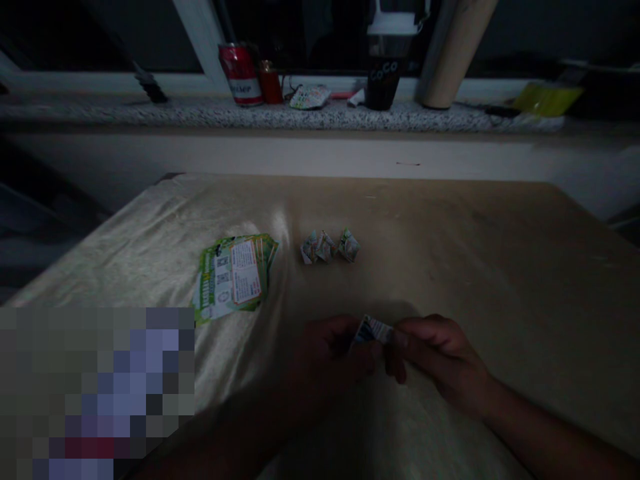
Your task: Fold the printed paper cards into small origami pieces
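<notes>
Hands: left hand [330,360] and right hand [440,360] are both pinching a small paper piece [373,330], near and right of the flyer stack [235,277].
Folded: three folded pieces [327,247] are lying just right of that stack.
Unfolded: the stack is waiting on the counter [500,267].

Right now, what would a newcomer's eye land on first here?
The left hand and right hand pinch a small folded printed paper piece between them, low centre over the shiny beige tablecloth. Beyond lie three similar folded paper pieces in a row, with a fanned stack of green printed leaflets to their left. A red drink can stands on the speckled stone sill.
</notes>
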`<state>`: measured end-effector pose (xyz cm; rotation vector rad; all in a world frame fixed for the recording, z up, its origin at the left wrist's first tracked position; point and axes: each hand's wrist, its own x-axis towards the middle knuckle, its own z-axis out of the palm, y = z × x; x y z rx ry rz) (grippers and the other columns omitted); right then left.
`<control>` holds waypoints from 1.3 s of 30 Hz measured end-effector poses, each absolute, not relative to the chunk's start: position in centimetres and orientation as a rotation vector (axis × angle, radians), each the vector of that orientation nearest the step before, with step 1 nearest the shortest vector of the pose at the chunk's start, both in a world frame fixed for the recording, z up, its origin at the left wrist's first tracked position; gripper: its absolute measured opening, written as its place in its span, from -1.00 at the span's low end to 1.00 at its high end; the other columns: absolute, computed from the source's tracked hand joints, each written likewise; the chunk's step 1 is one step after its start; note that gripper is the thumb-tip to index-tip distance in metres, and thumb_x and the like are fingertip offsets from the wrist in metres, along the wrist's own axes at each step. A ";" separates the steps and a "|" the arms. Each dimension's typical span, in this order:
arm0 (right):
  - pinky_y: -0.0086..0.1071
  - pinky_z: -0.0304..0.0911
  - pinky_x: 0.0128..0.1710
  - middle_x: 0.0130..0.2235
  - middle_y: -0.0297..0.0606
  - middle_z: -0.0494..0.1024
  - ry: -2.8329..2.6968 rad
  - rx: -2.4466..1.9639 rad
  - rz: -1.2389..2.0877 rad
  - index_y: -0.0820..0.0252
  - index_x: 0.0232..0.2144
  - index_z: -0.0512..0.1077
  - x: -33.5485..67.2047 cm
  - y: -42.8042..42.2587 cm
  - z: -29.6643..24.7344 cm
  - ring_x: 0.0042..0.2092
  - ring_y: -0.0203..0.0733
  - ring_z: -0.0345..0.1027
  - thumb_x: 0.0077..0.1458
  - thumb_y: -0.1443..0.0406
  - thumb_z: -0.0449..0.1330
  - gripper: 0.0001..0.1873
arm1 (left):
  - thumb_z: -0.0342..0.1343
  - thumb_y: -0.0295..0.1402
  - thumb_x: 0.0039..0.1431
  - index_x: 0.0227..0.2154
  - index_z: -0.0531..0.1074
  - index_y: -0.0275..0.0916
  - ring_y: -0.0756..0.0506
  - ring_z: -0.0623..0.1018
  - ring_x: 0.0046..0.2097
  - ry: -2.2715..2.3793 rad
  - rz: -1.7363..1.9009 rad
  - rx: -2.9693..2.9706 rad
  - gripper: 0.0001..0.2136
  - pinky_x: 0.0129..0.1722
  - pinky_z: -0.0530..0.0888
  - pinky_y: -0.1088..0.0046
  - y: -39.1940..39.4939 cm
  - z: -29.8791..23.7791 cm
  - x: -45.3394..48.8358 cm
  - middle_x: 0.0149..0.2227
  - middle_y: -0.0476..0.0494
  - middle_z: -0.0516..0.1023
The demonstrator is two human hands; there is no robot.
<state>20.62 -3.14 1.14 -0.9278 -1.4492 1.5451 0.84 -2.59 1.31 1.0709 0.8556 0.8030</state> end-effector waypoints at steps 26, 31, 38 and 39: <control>-0.49 0.10 -0.56 -0.59 -0.36 0.39 -1.653 -0.991 1.426 0.28 -0.53 0.47 20.5 -3.5 0.5 -0.55 -0.39 0.17 0.29 0.18 0.18 -0.61 | 0.32 -0.17 0.02 -0.63 0.43 -0.29 0.09 0.22 -0.60 0.975 0.748 1.111 -0.68 -0.60 0.14 0.57 -2.7 0.9 0.6 -0.68 0.07 0.31; -0.49 0.10 -0.59 -0.61 -0.36 0.39 -1.632 -1.014 1.421 0.24 -0.56 0.44 20.8 -3.5 0.5 -0.56 -0.38 0.17 0.29 0.12 0.18 -0.57 | 0.31 -0.04 0.05 -0.52 0.50 -0.30 0.07 0.31 -0.60 0.903 0.644 1.064 -0.63 -0.59 0.22 0.56 -2.5 1.0 0.6 -0.62 0.02 0.41; -0.48 0.07 -0.59 -0.63 -0.39 0.35 -1.647 -1.038 1.363 0.22 -0.56 0.43 20.9 -3.2 0.6 -0.58 -0.39 0.13 0.28 0.14 0.19 -0.59 | 0.27 -0.17 0.07 -0.56 0.44 -0.27 0.08 0.30 -0.57 0.936 0.724 1.090 -0.72 -0.55 0.24 0.57 -2.4 1.2 1.1 -0.62 0.06 0.37; -0.48 0.07 -0.58 -0.62 -0.39 0.35 -1.642 -1.035 1.368 0.22 -0.55 0.42 20.9 -3.1 0.6 -0.57 -0.38 0.13 0.27 0.14 0.19 -0.60 | 0.27 -0.18 0.06 -0.58 0.42 -0.27 0.08 0.29 -0.58 0.947 0.732 1.086 -0.71 -0.55 0.23 0.57 -2.4 1.2 1.2 -0.63 0.06 0.36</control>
